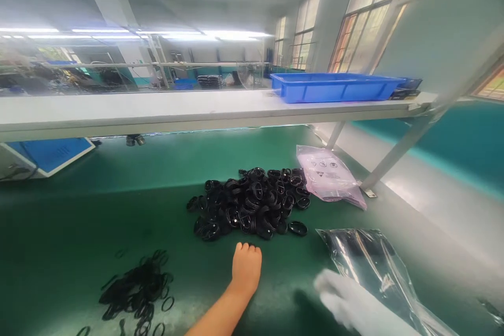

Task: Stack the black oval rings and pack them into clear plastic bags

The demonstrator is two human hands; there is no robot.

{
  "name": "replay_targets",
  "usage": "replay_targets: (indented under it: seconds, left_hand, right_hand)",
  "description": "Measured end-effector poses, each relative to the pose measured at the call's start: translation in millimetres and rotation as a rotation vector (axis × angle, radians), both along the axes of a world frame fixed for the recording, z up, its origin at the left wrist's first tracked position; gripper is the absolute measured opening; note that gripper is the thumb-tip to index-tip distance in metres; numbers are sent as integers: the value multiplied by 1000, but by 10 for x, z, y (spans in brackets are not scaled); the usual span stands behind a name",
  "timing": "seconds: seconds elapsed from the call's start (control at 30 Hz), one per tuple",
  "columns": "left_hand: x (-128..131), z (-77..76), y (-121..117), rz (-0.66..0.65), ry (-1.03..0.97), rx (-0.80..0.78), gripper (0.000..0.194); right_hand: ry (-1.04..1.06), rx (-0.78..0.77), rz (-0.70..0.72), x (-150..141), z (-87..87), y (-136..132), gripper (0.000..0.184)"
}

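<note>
Flanking black loops: pink bag | left hand: fisted | right hand: grip unclear, clear bag beside

You've got a blue plastic bin sitting near the right end of that white shelf, tall windows to your right, strip lights glowing way back, and some blue, white-edged panel poking out below the shelf, far left.

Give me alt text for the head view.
A bare left hand is by a heap of black looped pieces on a green table, a blurred, white-gloved right hand near a clear bag. Black rings lie at left, a pink bag at right, a blue bin on a shelf.
</note>
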State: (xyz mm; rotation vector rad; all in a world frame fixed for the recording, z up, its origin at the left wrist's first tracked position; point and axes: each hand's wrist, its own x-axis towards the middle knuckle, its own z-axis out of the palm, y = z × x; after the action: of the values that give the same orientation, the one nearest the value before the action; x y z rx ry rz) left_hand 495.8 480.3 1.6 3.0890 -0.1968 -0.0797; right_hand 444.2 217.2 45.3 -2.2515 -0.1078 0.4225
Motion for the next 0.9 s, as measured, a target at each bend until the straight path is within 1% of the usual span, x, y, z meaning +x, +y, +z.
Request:
replay_targets:
  seconds: [0.03,0.07,0.13,0.17,0.2,0.23,0.27,0.33,0.4,0.43,0.5,0.53,0.57,0.6,0.67,0.7,0.73,0.77,0.8,0.83,0.9]
  left_hand:
    - [-37,-38,8,18,15,-3,20]
    - [-61,-66,16,29,19,-11,20]
    - [-72,-87,45,42,18,-20,21]
    - [-62,-83,72,53,19,-18,21]
    - [-43,-73,108,69,23,-13,21]
    - [-18,-58,153,93,27,-8,20]
    - [11,-40,205,122,31,-6,20]
    - [70,7,313,178,42,-13,21]
    - [101,76,402,220,59,-30,22]
    - [96,119,430,237,61,-40,23]
    - [35,207,444,279,30,-81,24]
    - [-18,241,427,321,7,-122,24]
    - [-80,260,394,373,-2,-193,26]
    - [-145,259,344,428,20,-301,27]
    - [-257,188,201,510,166,-623,29]
    - [-295,123,117,531,270,-814,30]
    - [-319,45,33,538,370,-993,31]
    - [-331,-38,-45,542,454,-1135,31]
    - [-334,-116,-110,552,515,-1230,32]
    - [-332,-184,-157,561,560,-1285,33]
    - [-327,-274,-195,545,627,-1322,32]
  right_hand:
    - [-45,-40,60,228,-35,171,18]
    - [-124,-113,85,449,-78,325,23]
    - [-272,-340,32,846,-189,557,35]
    - [-301,-432,25,1016,-254,632,42]
    - [-306,-481,32,1166,-320,684,51]
    - [-286,-493,37,1297,-385,715,56]
    - [-257,-492,46,1408,-445,733,58]
    - [-188,-451,45,1566,-538,741,52]
    - [-128,-387,22,1621,-583,731,45]
    - [-99,-342,7,1600,-586,720,44]
    - [-38,-252,-5,1456,-566,693,41]
    - [0,-178,-6,1339,-549,679,39]
    - [54,-64,-7,1199,-532,669,38]
    - [123,97,-13,1047,-518,664,38]
    - [330,561,-85,745,-510,682,41]
    - [432,740,-128,613,-516,704,43]
    - [515,844,-169,503,-529,735,44]
    - [565,846,-198,416,-549,773,44]
    - [585,780,-220,352,-573,816,44]
    - [583,672,-234,310,-601,862,45]
    - [536,438,-252,276,-660,950,50]
